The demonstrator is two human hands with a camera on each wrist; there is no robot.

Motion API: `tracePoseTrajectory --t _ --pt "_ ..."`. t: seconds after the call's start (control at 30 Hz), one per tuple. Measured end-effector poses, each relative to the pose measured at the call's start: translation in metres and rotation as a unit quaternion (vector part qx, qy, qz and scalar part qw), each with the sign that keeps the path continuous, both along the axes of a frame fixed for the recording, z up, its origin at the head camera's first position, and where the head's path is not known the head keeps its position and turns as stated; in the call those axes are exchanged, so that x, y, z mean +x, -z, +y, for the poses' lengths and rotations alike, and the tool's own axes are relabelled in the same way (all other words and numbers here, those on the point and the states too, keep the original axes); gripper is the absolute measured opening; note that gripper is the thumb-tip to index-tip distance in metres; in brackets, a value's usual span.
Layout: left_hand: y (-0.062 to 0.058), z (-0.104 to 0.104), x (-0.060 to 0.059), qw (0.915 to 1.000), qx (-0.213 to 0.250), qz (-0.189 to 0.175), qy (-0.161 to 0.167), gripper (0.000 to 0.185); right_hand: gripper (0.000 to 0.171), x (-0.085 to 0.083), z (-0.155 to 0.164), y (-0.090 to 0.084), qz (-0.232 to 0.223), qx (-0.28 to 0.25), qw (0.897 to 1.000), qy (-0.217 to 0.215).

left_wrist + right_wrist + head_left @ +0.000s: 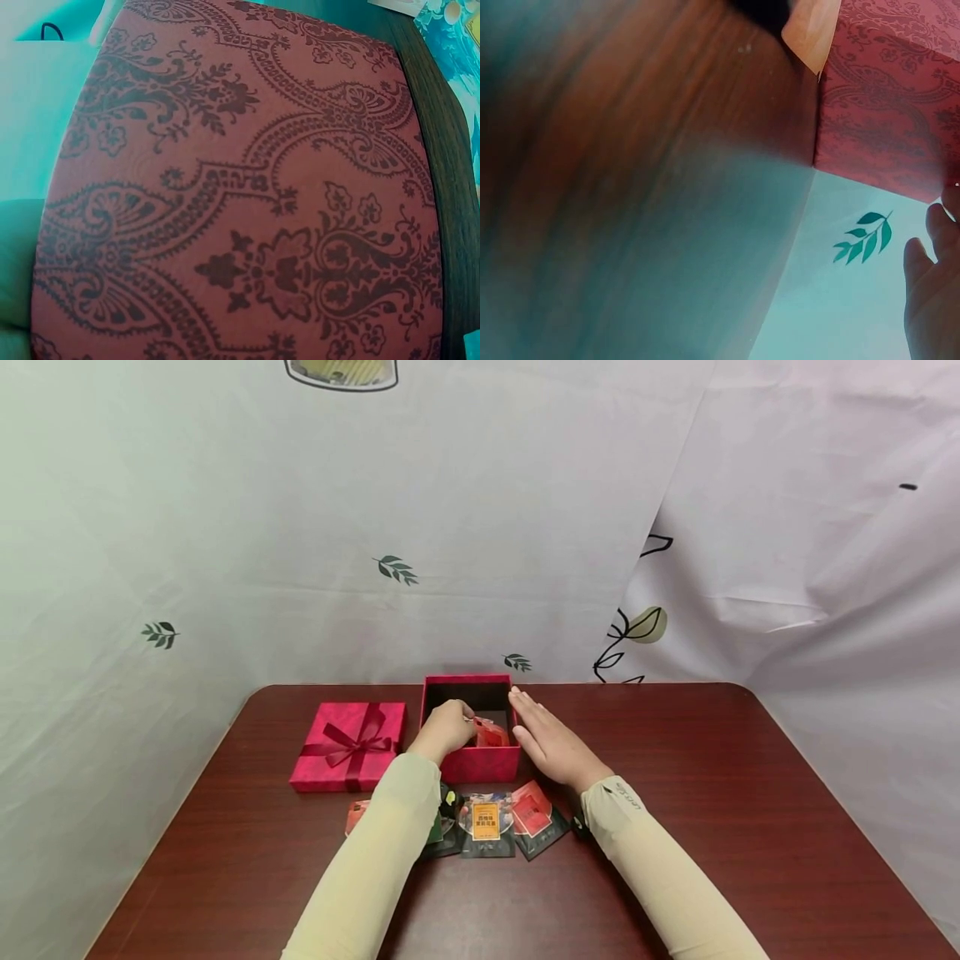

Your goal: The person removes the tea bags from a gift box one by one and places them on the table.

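A red patterned gift box (480,766) stands lidless near the back of the table. My left hand (444,728) reaches over its front left corner, fingers bent, and pinches the edge of a red sachet (492,734) inside. The box wall (247,180) fills most of the left wrist view, so the fingertips are hidden there. My right hand (555,747) lies along the box's right side with straight fingers, the tips at its rim; the right wrist view catches those fingers (937,262) beside the box. In front lie a yellow-labelled sachet (486,828) and a red-labelled sachet (534,818).
Left of the box lies its red lid (348,745), tied with a dark red ribbon bow. More sachets, such as an orange-red one (357,812), are partly covered by the left forearm. A white printed curtain (480,527) hangs behind the brown table (720,827).
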State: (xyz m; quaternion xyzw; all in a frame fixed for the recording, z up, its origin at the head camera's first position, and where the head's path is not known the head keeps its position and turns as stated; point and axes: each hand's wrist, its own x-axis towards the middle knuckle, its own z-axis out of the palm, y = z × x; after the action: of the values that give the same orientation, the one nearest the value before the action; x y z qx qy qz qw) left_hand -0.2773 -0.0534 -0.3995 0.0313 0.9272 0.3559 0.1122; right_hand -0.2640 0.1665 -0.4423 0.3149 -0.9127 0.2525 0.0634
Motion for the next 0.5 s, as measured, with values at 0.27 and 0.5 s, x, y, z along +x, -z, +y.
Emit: tracePoseTrajectory --t 0.27,0.5 --pt "0.0001 0.0002 0.0013 0.9995 0.027 0.018 -0.005 0.03 0.062 0.0002 0.0003 -0.0003 -0.001 -0.001 1.0 -0.003" --pt "0.003 -0.0006 0.0029 0.9976 0.055 0.036 -0.024 0.035 0.061 0.0001 -0.0009 -0.0001 0.007 -0.008 1.0 -0.006"
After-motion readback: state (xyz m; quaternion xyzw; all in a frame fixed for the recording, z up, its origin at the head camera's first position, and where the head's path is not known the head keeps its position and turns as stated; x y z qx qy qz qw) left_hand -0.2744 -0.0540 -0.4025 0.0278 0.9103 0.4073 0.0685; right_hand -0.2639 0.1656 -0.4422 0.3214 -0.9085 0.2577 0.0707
